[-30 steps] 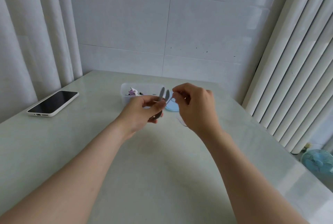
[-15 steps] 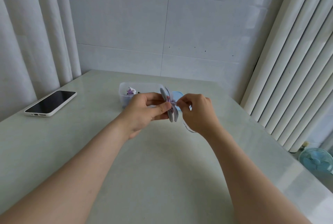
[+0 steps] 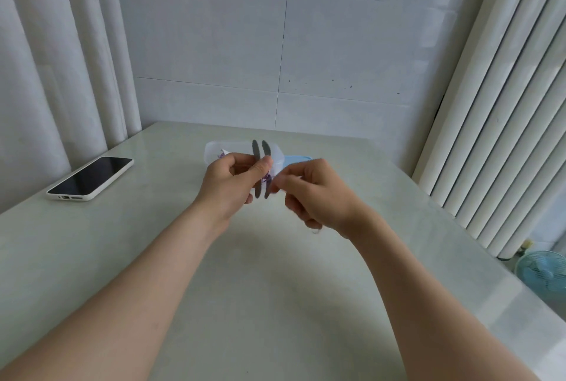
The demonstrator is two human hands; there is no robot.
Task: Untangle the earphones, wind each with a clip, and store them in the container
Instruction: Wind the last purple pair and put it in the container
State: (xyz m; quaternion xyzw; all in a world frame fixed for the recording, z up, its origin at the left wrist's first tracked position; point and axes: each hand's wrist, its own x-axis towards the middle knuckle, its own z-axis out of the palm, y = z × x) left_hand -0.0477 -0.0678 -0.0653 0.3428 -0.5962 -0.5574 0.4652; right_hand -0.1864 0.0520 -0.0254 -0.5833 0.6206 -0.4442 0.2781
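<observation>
My left hand (image 3: 230, 185) pinches a grey winding clip (image 3: 259, 173) upright above the table, its two flat plates side by side. A purple earphone cable (image 3: 267, 178) is wound between the plates. My right hand (image 3: 315, 193) is closed on the thin cable just right of the clip; a short loop hangs below that hand. Behind the hands stands a clear plastic container (image 3: 214, 150) with something purple and white inside, mostly hidden by my left hand.
A blue lid (image 3: 295, 160) lies beside the container on its right. A phone (image 3: 91, 178) in a white case rests at the table's left edge. Curtains hang left and right, and a small blue fan (image 3: 543, 272) stands on the floor at the right.
The clip has turned upright in my left hand. My right hand has dropped lower and drawn the cable round the clip. The view has tilted slightly.
</observation>
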